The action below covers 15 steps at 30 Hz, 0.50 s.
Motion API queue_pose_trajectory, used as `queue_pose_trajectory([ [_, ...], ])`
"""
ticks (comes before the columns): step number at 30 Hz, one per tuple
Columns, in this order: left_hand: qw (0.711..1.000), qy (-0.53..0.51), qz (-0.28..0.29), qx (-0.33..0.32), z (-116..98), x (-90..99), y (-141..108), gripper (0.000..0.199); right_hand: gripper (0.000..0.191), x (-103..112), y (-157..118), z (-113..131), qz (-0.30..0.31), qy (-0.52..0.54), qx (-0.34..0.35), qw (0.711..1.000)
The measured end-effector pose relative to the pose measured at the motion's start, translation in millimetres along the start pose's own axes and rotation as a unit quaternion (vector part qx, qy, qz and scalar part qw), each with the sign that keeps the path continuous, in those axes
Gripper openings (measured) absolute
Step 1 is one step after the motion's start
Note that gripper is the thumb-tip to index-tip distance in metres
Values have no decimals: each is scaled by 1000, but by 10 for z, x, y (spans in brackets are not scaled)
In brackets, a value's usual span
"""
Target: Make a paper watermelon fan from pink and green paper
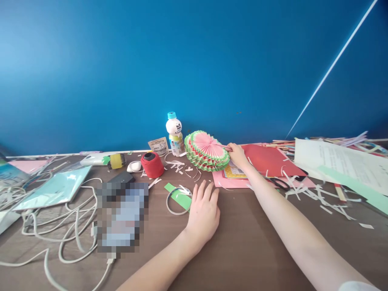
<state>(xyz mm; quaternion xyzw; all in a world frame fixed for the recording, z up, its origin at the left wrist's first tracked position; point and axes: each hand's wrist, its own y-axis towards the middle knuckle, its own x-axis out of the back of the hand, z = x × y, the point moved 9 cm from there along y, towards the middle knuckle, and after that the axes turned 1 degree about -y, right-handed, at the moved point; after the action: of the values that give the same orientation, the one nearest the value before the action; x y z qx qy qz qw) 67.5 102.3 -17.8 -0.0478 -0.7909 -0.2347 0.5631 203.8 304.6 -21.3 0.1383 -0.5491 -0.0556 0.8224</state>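
Observation:
My right hand point(239, 155) is closed on the stick handle of a round pleated paper fan point(207, 149). The fan is pink in the middle, with red, white and green zigzag edges, and it is tilted near the back wall. My left hand point(203, 208) rests on the table with its fingers stretched out, holding nothing. Beside its fingers lie a green paper strip point(178, 197) and a pale ring point(167, 205) overlapping it. Beneath my right hand and the fan are red paper point(266, 159) and pink paper point(221, 180).
A small bottle point(175, 135) stands behind a red thread spool point(152, 165). Left are a pixelated phone-like device point(124, 218), white cables point(77, 226), a teal packet point(57, 188) and yellow tape point(116, 161). Right are scissors point(280, 184), paper scraps point(327, 202) and printed sheets point(339, 161).

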Motion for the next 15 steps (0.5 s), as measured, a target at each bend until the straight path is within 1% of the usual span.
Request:
queue_pose_trajectory([
  [2, 999, -1, 24, 39, 184, 85, 68, 55, 18, -9, 10, -8, 2, 11, 1, 1000],
  [4, 993, -8, 75, 87, 449, 170, 167, 63, 19, -5, 25, -20, 1, 22, -1, 1000],
  [6, 984, -8, 130, 121, 720, 249, 287, 71, 22, 4, 38, -29, -1, 33, -4, 999],
  [8, 974, 4, 161, 162, 991, 312, 413, 80, 24, 12, 47, -35, -2, 42, -6, 999],
  [9, 971, 8, 166, 174, 1092, 323, 480, 85, 23, 15, 49, -36, -3, 47, -6, 999],
  [11, 966, 21, 167, 197, 1247, 282, 591, 94, 22, 16, 48, -38, -7, 54, -6, 999],
  [13, 960, 33, 174, 216, 1344, 151, 655, 99, 19, 11, 45, -43, -12, 59, -4, 998],
  [15, 957, 50, 171, 228, 1400, 15, 685, 93, 16, 0, 45, -53, -17, 64, 1, 998],
])
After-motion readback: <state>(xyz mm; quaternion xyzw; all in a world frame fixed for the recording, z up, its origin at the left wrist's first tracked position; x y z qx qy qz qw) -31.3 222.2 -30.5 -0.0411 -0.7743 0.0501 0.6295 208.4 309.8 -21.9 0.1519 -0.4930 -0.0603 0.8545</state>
